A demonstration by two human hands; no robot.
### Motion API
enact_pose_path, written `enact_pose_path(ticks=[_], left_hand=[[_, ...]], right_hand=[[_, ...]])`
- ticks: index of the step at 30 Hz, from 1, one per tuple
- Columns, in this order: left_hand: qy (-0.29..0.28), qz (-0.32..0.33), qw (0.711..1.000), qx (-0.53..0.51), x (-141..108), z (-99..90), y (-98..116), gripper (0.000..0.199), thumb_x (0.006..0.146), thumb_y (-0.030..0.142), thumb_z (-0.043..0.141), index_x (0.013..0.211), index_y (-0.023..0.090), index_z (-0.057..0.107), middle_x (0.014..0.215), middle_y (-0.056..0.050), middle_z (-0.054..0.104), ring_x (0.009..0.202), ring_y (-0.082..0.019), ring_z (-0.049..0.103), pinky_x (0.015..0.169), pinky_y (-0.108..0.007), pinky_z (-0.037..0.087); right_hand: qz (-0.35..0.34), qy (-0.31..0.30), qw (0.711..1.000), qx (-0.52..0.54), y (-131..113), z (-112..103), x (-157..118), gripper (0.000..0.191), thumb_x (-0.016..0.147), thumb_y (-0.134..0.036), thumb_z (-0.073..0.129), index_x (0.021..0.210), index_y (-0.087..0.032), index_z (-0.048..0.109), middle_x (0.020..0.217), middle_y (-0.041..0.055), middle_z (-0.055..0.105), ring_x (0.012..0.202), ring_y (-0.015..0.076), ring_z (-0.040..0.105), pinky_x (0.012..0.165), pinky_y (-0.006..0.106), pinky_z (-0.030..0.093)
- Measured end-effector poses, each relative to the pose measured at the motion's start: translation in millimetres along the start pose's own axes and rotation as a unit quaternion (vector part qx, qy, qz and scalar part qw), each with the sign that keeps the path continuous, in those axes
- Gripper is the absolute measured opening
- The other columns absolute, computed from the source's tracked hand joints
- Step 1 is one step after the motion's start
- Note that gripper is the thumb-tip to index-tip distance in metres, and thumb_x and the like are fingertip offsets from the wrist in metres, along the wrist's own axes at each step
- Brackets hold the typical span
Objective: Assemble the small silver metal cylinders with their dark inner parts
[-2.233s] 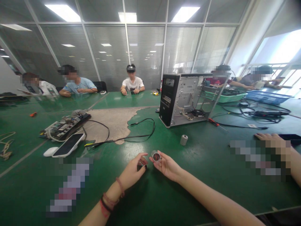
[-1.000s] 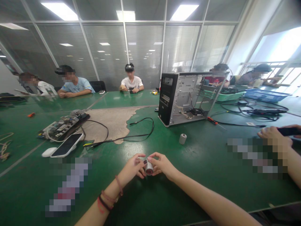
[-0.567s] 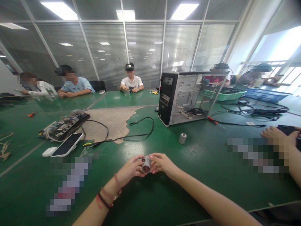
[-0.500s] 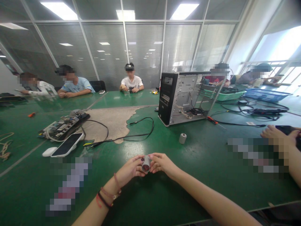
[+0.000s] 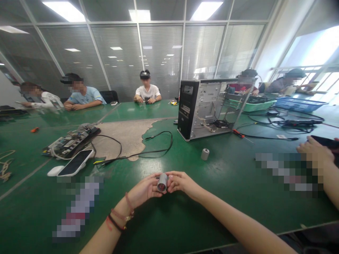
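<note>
A small grey metal cylinder is held between my two hands just above the green table, its open end towards me. Something reddish shows inside that end, too small to make out. My left hand grips it from the left, with bracelets round the wrist. From the right, the fingertips of my right hand close on its side. A second grey metal cylinder stands on the table beyond my right hand, touched by neither hand.
An opened black computer case stands behind the second cylinder, a screwdriver beside it. Left lie a circuit board assembly, a phone and black cables. A co-worker's hands are at right; several people sit around the table.
The cylinder has turned slightly in my fingers, and more of its outer side shows. My left fingers have shifted off its top. The whole view has moved a little.
</note>
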State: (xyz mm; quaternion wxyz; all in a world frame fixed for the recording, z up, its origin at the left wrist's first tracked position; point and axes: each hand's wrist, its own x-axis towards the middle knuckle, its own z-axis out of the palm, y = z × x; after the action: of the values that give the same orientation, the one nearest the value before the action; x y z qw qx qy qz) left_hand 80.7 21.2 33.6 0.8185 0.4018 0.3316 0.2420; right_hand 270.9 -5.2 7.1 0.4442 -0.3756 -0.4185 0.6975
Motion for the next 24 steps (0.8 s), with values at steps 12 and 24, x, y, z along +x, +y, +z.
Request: enact_pose_path(ticks=[12, 24], left_hand=[[-0.019, 0.016, 1.000, 0.013, -1.4, -0.5, -3.1, 0.043, 0.079, 0.015, 0.061, 0.118, 0.015, 0.041, 0.095, -0.011, 0.066, 0.075, -0.019, 0.068, 0.070, -0.030, 0.050], [-0.052, 0.013, 0.999, -0.010, -0.2, 2.3, -5.5, 0.044, 0.078, 0.016, 0.062, 0.118, 0.012, 0.045, 0.104, -0.015, 0.064, 0.086, -0.023, 0.067, 0.081, -0.035, 0.046]], right_hand=[[-0.055, -0.042, 0.988, -0.138, 0.0, -4.9, 0.9, 0.043, 0.076, -0.035, 0.060, 0.115, -0.018, 0.056, 0.068, -0.0022, 0.059, 0.054, 0.0087, 0.057, 0.054, 0.024, 0.046], [-0.087, -0.046, 0.982, -0.163, 0.5, -7.7, 3.1, 0.039, 0.078, -0.036, 0.058, 0.112, -0.016, 0.057, 0.062, -0.0045, 0.052, 0.047, 0.0071, 0.050, 0.045, 0.021, 0.042]])
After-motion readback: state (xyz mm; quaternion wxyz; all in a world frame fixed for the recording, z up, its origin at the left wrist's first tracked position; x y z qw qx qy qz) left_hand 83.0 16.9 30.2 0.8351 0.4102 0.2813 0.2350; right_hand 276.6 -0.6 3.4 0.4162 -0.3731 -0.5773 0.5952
